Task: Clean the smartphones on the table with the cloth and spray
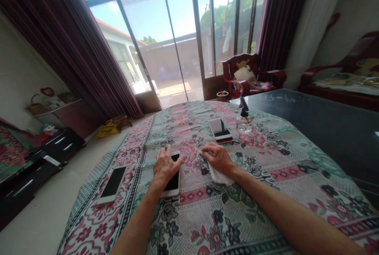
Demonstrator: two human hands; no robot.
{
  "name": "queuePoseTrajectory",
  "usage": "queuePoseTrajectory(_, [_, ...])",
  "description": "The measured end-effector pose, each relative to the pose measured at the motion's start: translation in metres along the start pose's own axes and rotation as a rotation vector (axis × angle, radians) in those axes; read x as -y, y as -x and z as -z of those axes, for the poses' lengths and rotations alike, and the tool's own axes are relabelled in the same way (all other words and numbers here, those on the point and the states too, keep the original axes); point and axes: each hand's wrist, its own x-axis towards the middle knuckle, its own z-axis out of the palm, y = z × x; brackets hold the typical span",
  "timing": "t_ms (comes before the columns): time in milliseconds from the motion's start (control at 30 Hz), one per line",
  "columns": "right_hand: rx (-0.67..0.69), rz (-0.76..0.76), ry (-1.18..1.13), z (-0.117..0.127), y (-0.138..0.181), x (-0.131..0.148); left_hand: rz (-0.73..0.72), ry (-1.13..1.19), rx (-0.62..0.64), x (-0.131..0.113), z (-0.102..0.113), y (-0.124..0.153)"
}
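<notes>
My left hand (165, 165) lies flat, fingers spread, on a white phone (173, 182) with a dark screen, pressing it onto the flowered tablecloth (254, 168). Just to its right, my right hand (218, 157) is closed around a white cloth or tissue (218, 176) that trails out under the palm. A second white phone (112, 184) lies face up at the left. A third phone (220, 130) with a red edge lies beyond my right hand, next to a small clear spray bottle (244, 120) with a black top.
The cloth covers the left part of a dark glass table (331, 128). Red wooden chairs (242, 74) stand beyond it by the glass doors. A low dark cabinet (35, 160) runs along the left wall.
</notes>
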Motion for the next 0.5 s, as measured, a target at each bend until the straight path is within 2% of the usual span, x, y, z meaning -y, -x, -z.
queuePoseTrajectory(167, [0.001,0.003,-0.001,-0.001,0.0,-0.002,0.168,0.005,0.022,0.018,0.003,-0.014])
queuePoseTrajectory(300, [0.006,-0.001,-0.002,0.0,0.0,-0.001,0.249,-0.014,0.055,0.019,0.005,-0.017])
queuePoseTrajectory(400, [0.007,0.006,-0.002,0.001,0.0,0.0,0.231,0.012,0.04,0.015,0.004,-0.014])
queuePoseTrajectory(500, [0.012,0.008,0.006,0.002,0.0,0.0,0.136,0.107,0.046,0.015,0.005,-0.013])
